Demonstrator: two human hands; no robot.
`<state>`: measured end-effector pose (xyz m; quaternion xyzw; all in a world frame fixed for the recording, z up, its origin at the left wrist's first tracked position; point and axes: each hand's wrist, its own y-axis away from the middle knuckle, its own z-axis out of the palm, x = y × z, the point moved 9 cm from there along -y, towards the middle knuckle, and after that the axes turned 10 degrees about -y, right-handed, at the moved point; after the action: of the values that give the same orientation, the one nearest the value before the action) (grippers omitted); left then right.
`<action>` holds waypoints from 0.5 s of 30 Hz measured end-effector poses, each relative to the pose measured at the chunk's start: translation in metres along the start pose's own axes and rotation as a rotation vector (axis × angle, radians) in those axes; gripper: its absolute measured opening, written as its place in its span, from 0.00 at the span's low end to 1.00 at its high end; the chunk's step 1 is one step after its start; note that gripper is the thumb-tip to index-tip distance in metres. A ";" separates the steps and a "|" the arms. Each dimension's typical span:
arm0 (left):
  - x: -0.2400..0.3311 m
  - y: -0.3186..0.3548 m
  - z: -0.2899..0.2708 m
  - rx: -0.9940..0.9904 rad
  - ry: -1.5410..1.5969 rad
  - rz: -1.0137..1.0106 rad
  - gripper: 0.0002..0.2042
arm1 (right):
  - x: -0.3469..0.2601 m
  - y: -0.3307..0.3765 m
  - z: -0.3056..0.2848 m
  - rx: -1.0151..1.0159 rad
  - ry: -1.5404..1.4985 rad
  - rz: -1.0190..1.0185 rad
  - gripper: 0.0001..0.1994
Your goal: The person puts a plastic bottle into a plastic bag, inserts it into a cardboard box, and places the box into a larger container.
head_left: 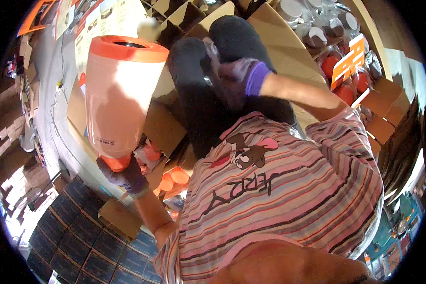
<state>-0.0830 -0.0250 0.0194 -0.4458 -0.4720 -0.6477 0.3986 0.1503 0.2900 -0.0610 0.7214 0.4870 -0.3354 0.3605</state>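
My left hand (123, 176), in a dark glove with a purple cuff, is closed around the narrow orange end of a large pale tapered container (116, 104). It stands up from my hand, its wide orange rim at the top around a dark opening. Over my lap is my right hand (239, 73), also gloved with a purple cuff. Its fingers are smeared by motion, so their grip cannot be made out. Crumpled clear plastic film (211, 52) lies along my dark trousers, against the right hand.
Cardboard cartons surround my legs, one with dividers (182, 19) ahead. A box at the right holds bagged grey-lidded pieces (317, 35), red pieces and an orange-and-white card (348, 61). Orange round parts (175, 177) lie by my left forearm. Dark boxes (85, 232) are stacked lower left.
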 end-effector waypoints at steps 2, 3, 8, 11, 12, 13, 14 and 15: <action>-0.006 0.001 -0.011 0.131 0.015 -0.036 0.27 | -0.001 0.000 -0.045 0.184 -0.450 -0.212 0.13; -0.006 0.005 -0.010 0.158 -0.002 -0.039 0.27 | -0.006 0.003 -0.069 0.227 -0.488 -0.274 0.11; 0.000 0.015 -0.015 0.192 -0.306 0.115 0.27 | -0.019 0.038 -0.126 0.141 -1.098 -0.369 0.10; -0.002 0.018 0.002 0.072 0.018 0.009 0.29 | 0.034 0.054 -0.125 0.184 -0.836 -0.078 0.10; 0.004 0.018 0.000 0.070 -0.155 0.119 0.31 | 0.050 0.060 -0.122 0.247 -0.784 0.020 0.10; 0.007 0.018 -0.002 0.068 -0.328 0.230 0.33 | 0.067 0.065 -0.121 0.265 -0.731 0.000 0.13; 0.012 0.018 0.004 0.059 -0.515 0.332 0.35 | 0.092 0.073 -0.116 0.294 -0.726 0.089 0.14; 0.019 0.024 0.008 0.081 -0.700 0.443 0.37 | 0.111 0.078 -0.112 0.312 -0.720 0.171 0.14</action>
<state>-0.0646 -0.0246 0.0447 -0.7138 -0.4967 -0.3368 0.3611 0.2725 0.4146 -0.0806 0.6415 0.2110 -0.6056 0.4209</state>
